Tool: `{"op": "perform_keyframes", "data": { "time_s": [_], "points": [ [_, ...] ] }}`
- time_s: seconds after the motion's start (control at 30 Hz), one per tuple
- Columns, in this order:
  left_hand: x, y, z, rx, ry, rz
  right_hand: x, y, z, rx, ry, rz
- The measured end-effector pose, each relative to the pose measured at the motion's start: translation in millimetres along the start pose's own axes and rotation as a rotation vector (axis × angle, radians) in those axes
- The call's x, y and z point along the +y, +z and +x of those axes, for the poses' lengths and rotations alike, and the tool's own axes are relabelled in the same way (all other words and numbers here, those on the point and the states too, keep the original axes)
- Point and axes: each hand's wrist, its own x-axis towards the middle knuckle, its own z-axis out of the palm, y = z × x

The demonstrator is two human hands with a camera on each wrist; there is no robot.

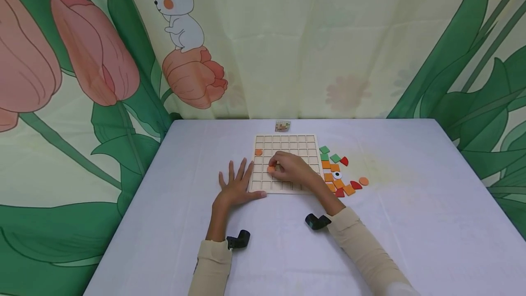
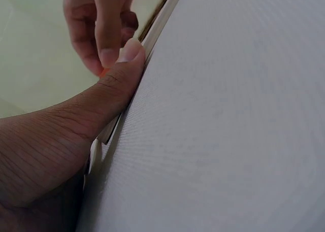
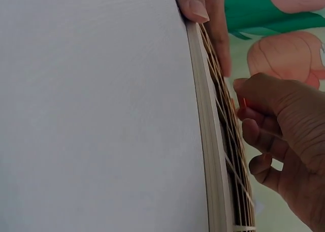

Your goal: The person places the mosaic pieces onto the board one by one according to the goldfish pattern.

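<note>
A pale wooden grid board (image 1: 287, 187) lies flat on the table. My left hand (image 1: 236, 191) rests at its left side, fingers spread, thumb along the front edge; the left wrist view shows that thumb (image 2: 114, 82) against the board's edge. Over the left-middle cells, my right hand (image 1: 289, 168) pinches a small orange-red piece (image 3: 245, 103), seen nearly edge-on in the right wrist view, so its shape is unclear. At those fingertips an orange round piece (image 1: 270, 169) shows. Another orange round piece (image 1: 258, 152) sits in a left-column cell.
Right of the board lie several orange square tiles (image 1: 349, 189), green tiles (image 1: 335, 158), red quarter-round pieces (image 1: 355, 185), a white eye piece (image 1: 337, 175) and an orange disc (image 1: 363, 181). A small picture card (image 1: 282, 126) lies behind the board. A printed curtain (image 1: 287, 58) hangs behind.
</note>
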Motion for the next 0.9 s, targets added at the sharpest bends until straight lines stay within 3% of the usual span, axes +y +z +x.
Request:
{"op": "perform_keyframes", "data": {
  "time_s": [0.3, 0.63, 0.9],
  "points": [
    [2.1, -2.2, -2.5, -0.011, 0.001, -0.008, -6, 17, 21.1, 0.029, -0.057, 0.032],
    [0.1, -3.4, 0.3, -0.018, -0.006, -0.004, -10, 23, 32.9, 0.024, 0.005, -0.009],
    [-0.9, -0.6, 2.1, -0.027, -0.009, -0.010, -14, 23, 33.4, 0.000, 0.040, 0.030]
  ]
}}
